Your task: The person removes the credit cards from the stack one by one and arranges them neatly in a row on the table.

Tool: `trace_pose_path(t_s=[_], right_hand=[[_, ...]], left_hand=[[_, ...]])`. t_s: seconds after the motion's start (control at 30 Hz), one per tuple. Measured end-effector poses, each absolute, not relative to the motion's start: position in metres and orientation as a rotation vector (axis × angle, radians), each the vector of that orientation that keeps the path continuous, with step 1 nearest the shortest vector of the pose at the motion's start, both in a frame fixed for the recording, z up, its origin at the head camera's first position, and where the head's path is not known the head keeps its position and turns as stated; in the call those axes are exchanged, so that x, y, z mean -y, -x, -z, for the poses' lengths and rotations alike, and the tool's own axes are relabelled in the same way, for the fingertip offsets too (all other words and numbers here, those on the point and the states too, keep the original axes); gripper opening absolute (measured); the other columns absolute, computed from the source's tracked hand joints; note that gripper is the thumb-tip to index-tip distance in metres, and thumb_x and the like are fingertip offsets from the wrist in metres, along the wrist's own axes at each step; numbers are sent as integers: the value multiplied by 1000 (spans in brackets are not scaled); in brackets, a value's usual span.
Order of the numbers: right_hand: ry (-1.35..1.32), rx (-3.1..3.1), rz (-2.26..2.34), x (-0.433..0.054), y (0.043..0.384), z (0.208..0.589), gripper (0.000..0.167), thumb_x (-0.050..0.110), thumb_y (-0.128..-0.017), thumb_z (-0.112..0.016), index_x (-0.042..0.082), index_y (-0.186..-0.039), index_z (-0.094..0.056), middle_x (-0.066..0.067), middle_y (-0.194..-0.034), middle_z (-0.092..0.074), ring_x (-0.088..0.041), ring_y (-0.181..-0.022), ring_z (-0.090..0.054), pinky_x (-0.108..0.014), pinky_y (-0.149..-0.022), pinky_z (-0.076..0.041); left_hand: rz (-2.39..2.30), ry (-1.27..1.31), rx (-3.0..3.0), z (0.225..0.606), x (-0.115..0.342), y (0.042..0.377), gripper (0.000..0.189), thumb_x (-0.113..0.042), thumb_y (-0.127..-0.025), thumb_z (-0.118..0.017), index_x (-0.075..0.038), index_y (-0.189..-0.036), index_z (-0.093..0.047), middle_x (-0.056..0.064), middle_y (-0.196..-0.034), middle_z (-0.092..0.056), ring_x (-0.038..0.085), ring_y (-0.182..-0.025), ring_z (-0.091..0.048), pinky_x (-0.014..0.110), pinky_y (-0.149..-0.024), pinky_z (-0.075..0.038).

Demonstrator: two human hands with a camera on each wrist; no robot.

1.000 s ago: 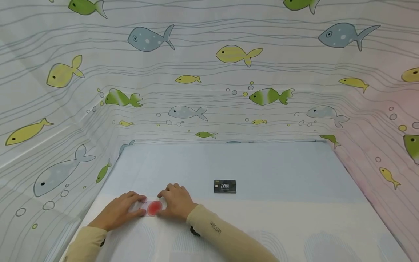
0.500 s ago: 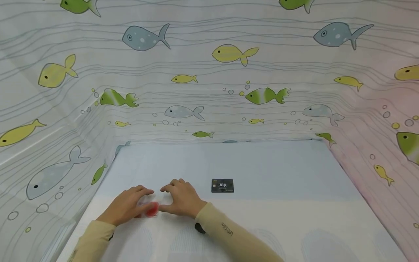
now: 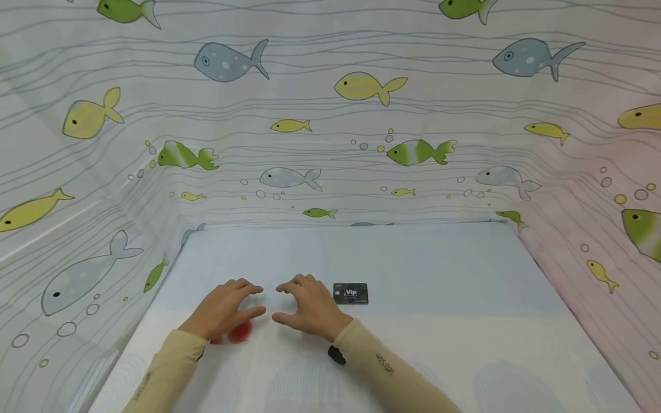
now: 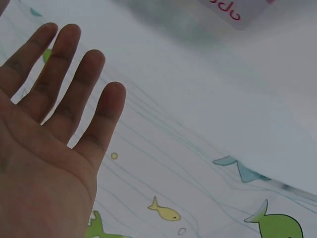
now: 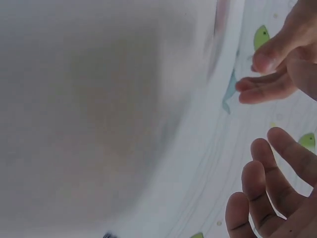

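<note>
In the head view my left hand [image 3: 224, 307] hovers with fingers spread and loosely bent, holding nothing. Below its thumb a card with a red circle [image 3: 240, 331] lies on the table, partly covered by the hand. Facing it, my right hand [image 3: 312, 310] is also spread and free of any object; a narrow gap parts the two. The left wrist view has the open left palm [image 4: 54, 129] and, at the top, the corner of a pale card [image 4: 237, 11] with red letters. Both hands appear at the right of the right wrist view, the right hand [image 5: 270, 191] lower.
A black card [image 3: 350, 293] marked "Vip" lies flat just right of my right hand. The table [image 3: 439, 269] has a pale blue back part and a whitish front part. Fish-printed sheeting [image 3: 330, 160] rises around its back and sides.
Both hands have let go of the card with the red circle and moved up and to the right, away from it. That card stays on the table; the black card has not moved.
</note>
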State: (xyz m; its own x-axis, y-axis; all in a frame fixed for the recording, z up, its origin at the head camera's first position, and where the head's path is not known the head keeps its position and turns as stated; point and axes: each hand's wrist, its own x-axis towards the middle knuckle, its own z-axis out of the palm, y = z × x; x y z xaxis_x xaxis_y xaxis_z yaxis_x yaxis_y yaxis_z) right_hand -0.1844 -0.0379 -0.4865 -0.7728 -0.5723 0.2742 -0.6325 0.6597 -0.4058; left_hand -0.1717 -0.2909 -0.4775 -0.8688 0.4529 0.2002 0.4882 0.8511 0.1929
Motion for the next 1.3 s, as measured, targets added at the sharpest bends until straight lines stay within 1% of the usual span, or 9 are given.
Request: trace_pose_path(t_s=[0.17,0.3,0.43,0.57,0.67,0.87,1.1,1.3], right_hand=[[-946,2768,-770,16,190,482,52,52,-89,-74,23,-131,-67,2,-116,-65,-16,-105,-58,-33,-86,-51],[-911,2747,-814,-6,196,480,52,48,-88,-77,21,-131,-67,0,-115,-66,-17,-104,-59,-33,-85,-52],[-873,2722,-864,-28,203,481,52,45,-88,-78,20,-131,-67,2,-113,-65,-15,-97,-59,-31,-81,-52],[-827,2754,-910,-47,208,483,51,45,-88,-77,22,-133,-65,2,-115,-64,-14,-95,-57,-31,-82,-52],[-795,2787,-922,-58,212,485,52,45,-89,-77,22,-133,-64,1,-118,-63,-15,-99,-59,-32,-84,-53],[-765,2817,-985,-77,215,492,53,42,-89,-77,20,-136,-63,-6,-119,-63,-24,-103,-61,-36,-83,-53],[-736,2864,-980,-94,216,499,57,43,-89,-77,19,-138,-61,-5,-122,-62,-22,-104,-59,-38,-82,-51],[-714,2908,-1027,-106,220,500,61,39,-88,-79,16,-141,-59,-6,-125,-61,-25,-105,-58,-41,-82,-50]], left_hand=[[362,764,2854,480,278,180,50,-46,-88,-77,-12,-123,-71,2,-113,-68,25,-101,-65,49,-88,-53],[372,797,2844,480,266,186,52,-49,-88,-76,-11,-124,-71,2,-113,-68,26,-103,-65,50,-90,-52],[396,833,2832,480,254,191,53,-50,-89,-74,-10,-123,-71,2,-113,-68,26,-103,-65,50,-90,-52],[413,834,2850,481,246,195,53,-51,-90,-73,-11,-123,-72,2,-113,-68,26,-104,-65,50,-91,-51],[417,851,2864,484,240,200,52,-51,-90,-73,-11,-124,-71,2,-114,-68,26,-104,-64,49,-91,-51],[402,895,2880,488,227,209,52,-49,-90,-74,-11,-125,-70,3,-117,-68,27,-107,-64,48,-91,-51],[421,923,2896,487,212,214,54,-48,-90,-74,-10,-127,-69,4,-118,-66,27,-108,-63,47,-91,-50],[423,963,2876,486,195,221,55,-48,-89,-75,-10,-128,-68,5,-120,-66,27,-109,-63,47,-92,-51]])
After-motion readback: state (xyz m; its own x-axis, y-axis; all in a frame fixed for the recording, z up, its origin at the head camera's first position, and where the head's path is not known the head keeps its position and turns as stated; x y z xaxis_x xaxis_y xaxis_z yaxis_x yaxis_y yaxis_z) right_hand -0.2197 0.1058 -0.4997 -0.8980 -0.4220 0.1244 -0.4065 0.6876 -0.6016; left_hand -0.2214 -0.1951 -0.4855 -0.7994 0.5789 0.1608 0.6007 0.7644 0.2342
